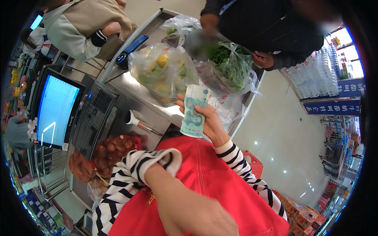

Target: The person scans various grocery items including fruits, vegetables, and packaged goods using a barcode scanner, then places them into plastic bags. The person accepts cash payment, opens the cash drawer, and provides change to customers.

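My right hand (211, 121) grips a green banknote (193, 118) bearing a portrait, thumb on top and fingers behind. The note is over the metal checkout counter (144, 103). Just beyond it lies a clear plastic bag of yellow fruit (162, 70). A plastic bag of leafy greens (231, 67) rests farther right, beside crumpled white plastic bags (226, 107). My left hand (198, 214), blurred, is low before my red vest (203, 165). Its fingers run out of clear sight, so what they do is hidden. A handheld barcode scanner (135, 120) lies left of the note.
At the left stand a lit monitor (57, 109) and a black keyboard (94, 115). Red mesh bags of produce (115, 150) sit below them. A phone (136, 43) is at the counter's far edge. Across the counter stand a person in black (260, 26) and another in beige (91, 20).
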`<state>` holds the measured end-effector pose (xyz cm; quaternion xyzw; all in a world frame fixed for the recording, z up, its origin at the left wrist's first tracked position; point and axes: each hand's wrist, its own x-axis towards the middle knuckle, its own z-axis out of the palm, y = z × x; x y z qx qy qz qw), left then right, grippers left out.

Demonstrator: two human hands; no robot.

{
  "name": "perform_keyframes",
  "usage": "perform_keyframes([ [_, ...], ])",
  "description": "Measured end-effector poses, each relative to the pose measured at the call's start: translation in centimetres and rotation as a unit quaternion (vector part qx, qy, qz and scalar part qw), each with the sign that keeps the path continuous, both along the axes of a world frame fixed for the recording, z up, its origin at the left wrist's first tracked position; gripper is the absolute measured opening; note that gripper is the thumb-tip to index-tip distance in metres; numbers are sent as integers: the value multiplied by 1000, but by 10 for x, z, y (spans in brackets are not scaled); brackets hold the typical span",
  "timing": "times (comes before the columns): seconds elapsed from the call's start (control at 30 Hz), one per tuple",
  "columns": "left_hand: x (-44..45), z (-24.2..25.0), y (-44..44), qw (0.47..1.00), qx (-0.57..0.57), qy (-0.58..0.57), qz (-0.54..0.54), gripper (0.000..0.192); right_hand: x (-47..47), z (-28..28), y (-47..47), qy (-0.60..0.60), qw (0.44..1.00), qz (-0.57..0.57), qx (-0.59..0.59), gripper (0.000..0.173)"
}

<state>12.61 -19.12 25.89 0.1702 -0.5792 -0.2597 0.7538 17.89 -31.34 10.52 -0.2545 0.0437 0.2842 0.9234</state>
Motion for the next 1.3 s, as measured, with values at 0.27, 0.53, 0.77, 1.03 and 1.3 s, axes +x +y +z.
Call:
perform_keyframes([
  [0.27, -6, -89, 88, 528, 481, 284, 640, 28, -16, 13, 44, 86, 981, 65, 160, 54],
  [0.53, -50, -114, 113, 298, 637, 68, 708, 32, -25, -26, 131, 162, 965, 204, 16, 34],
  [0.77, -99, -116, 176, 217, 499, 179, 819, 27, -2, -50, 198, 185, 935, 288, -97, 28],
  [1.03, -152, -111, 254, 32, 366, 344, 864, 33, 52, -58, 248, -543, 658, 75, -517, 36],
  [1.3, -171, -124, 259, -7, 355, 328, 875, 32, 61, -33, 255, -626, 594, 81, -499, 36],
])
